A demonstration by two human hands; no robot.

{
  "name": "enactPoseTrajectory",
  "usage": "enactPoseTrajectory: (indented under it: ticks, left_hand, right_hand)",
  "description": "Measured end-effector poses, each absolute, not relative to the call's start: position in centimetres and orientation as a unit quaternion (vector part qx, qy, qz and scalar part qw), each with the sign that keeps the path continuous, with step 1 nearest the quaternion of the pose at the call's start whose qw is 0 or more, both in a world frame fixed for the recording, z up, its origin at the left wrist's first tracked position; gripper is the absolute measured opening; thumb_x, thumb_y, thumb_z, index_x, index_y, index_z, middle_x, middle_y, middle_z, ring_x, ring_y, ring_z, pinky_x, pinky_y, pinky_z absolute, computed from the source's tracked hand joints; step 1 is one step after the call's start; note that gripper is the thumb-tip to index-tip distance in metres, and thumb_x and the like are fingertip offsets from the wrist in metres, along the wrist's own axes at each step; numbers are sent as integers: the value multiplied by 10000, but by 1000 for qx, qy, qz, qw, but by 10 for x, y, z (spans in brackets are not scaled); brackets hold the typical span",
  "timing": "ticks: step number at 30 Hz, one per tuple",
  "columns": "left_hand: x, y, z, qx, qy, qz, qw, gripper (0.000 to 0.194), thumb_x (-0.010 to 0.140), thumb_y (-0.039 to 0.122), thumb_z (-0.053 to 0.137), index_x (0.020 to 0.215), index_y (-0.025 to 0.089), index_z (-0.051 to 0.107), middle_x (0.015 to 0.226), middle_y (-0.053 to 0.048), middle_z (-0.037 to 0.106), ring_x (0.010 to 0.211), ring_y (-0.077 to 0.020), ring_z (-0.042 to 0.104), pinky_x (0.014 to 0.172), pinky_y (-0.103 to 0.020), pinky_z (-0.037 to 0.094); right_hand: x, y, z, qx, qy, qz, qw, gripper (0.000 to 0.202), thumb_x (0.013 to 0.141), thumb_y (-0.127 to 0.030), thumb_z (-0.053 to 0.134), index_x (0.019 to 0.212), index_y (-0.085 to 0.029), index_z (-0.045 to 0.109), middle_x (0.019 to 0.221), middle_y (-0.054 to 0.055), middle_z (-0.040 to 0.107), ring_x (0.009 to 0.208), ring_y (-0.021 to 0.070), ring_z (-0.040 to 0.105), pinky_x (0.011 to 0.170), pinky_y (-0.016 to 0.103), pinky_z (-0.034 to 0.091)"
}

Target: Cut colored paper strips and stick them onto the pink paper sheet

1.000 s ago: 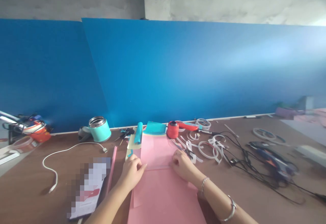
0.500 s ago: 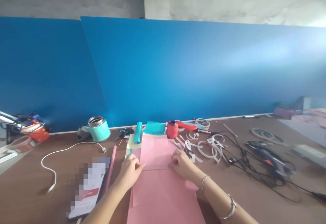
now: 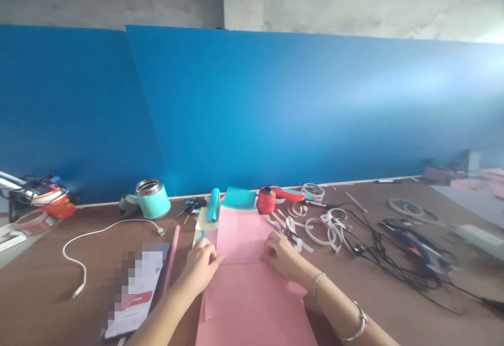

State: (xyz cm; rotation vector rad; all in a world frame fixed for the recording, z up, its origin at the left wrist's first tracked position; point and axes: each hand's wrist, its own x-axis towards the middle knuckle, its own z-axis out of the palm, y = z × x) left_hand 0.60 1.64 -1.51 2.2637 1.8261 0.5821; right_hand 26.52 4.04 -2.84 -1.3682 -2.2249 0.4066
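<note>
Pink paper [image 3: 255, 304] lies lengthwise in front of me, with a crosswise crease or overlapping edge between my hands. My left hand [image 3: 202, 264] is closed at the paper's left side, thumb and fingers pinching the edge near that line. On the opposite side, my right hand [image 3: 281, 251] has its fingers curled down on the paper's right edge at about the same height. Teal paper [image 3: 239, 198] lies at the far end of the pink paper, and a teal roll [image 3: 213, 205] rests beside it. Scissors [image 3: 291, 237] are partly hidden behind my right hand.
A phone [image 3: 137, 293] and a white cable [image 3: 84, 262] lie left, with a teal mug [image 3: 153, 199] behind. A red object with a handle [image 3: 266, 200], white strips [image 3: 321, 230], black cables [image 3: 378, 246] and a dark blue tool [image 3: 421, 251] spread rightward. A blue partition [image 3: 252, 109] bounds the table's back.
</note>
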Motion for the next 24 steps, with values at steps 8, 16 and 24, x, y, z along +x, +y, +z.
enactPoseTrajectory:
  ticks: [8, 16, 24]
  left_hand:
    - [11, 10, -10, 874, 448, 185, -22, 449, 836, 27, 382, 1143, 297, 568, 1232, -60, 508, 1150, -231, 460, 939, -412, 418]
    - [19, 5, -4, 894, 414, 173, -5, 370, 854, 53, 374, 892, 240, 691, 1290, -37, 513, 1193, -234, 431, 970, -394, 408]
    - [4, 4, 5, 888, 423, 182, 26, 456, 712, -60, 392, 727, 251, 725, 990, -38, 633, 942, -212, 516, 791, -357, 423]
  right_hand:
    - [260, 23, -3, -452, -860, 115, 204, 192, 804, -107, 496, 946, -209, 572, 937, 53, 557, 869, 202, 471, 766, 327, 388]
    - [256, 18, -12, -348, -926, 23, 146, 453, 857, -67, 427, 1148, -368, 599, 1033, 42, 533, 883, 177, 446, 761, 292, 353]
    - [267, 19, -2, -381, -910, 32, 162, 456, 685, 6, 472, 890, -314, 725, 961, 43, 588, 885, 198, 482, 743, 335, 350]
